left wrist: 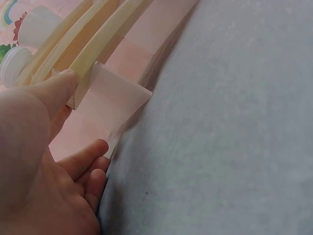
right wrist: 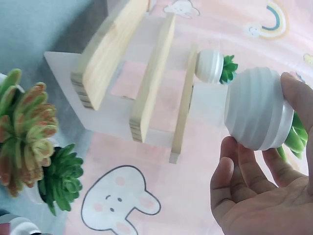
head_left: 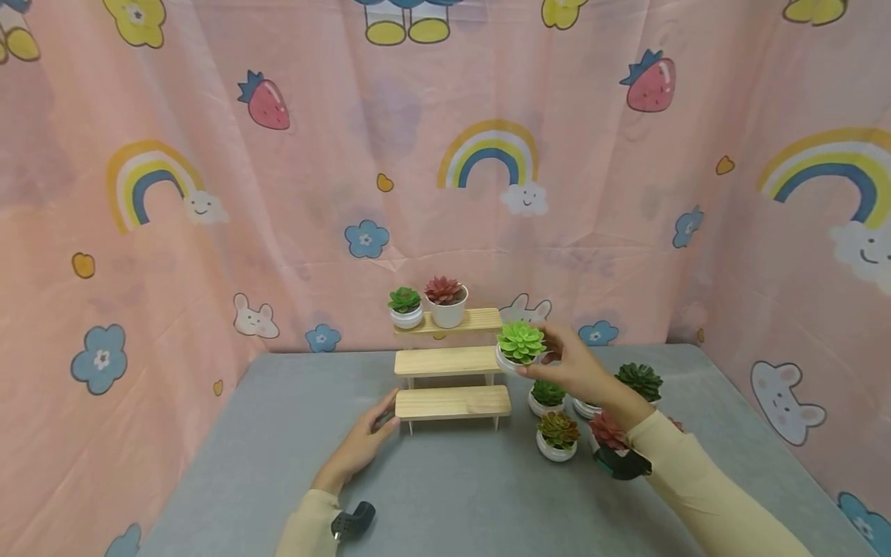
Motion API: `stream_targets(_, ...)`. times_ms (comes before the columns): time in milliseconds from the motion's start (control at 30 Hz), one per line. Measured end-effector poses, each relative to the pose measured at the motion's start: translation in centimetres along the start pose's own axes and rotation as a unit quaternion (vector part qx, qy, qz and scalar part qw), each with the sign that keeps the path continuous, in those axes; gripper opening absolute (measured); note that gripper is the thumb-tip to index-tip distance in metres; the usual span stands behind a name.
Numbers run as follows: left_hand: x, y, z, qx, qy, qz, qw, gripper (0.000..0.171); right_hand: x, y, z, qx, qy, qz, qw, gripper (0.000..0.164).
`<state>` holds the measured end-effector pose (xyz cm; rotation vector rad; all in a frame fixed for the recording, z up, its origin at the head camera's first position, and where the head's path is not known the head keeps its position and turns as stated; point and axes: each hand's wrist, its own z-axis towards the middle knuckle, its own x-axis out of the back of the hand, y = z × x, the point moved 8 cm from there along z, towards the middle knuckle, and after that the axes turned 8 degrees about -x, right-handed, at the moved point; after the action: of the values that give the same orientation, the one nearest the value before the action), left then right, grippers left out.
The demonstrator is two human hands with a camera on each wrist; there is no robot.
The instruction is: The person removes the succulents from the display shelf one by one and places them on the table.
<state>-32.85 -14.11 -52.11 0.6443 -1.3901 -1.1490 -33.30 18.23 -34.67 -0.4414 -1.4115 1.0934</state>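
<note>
My right hand (head_left: 574, 367) holds a small white ribbed pot (right wrist: 259, 107) with a bright green succulent (head_left: 520, 342). It hangs beside the right end of the middle board, apart from the tiered wooden stand (head_left: 452, 401). At the lowest board's left end, my left hand (head_left: 362, 441) grips the edge between thumb and finger; its other fingers curl loosely below in the left wrist view. On the top board stand a green succulent in a white pot (head_left: 405, 308) and a red succulent in a white pot (head_left: 447, 302). The two lower boards carry no pots.
Right of the stand, several potted succulents stand on the grey table (head_left: 264, 464), among them a brownish-orange one (head_left: 558, 435), a dark green one (head_left: 639, 381) and a red one (head_left: 608, 430) partly behind the right forearm. A pink patterned curtain (head_left: 313, 193) hangs behind.
</note>
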Motion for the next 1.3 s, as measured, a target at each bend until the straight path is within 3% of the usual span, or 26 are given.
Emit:
stream_targets(267,0.0,0.0,0.1,-0.003,-0.001,0.001,1.0,0.064,-0.2,1.1,-2.0,-0.053,0.0,-0.025,0.998,0.074)
stream_targets(667,0.1,0.1,0.1,-0.004,0.005,-0.001,1.0,0.062,-0.5,2.1,-5.5,-0.03,0.002,-0.028,0.999,0.062)
stream_targets(1100,0.1,0.1,0.1,-0.007,-0.003,0.005,1.0,0.062,-1.7,4.3,-9.3,-0.084,0.001,-0.013,0.996,0.065)
stream_targets(1300,0.0,0.1,0.1,-0.007,-0.003,0.005,1.0,0.062,-2.3,5.3,-10.6,-0.085,0.005,-0.012,0.996,0.064)
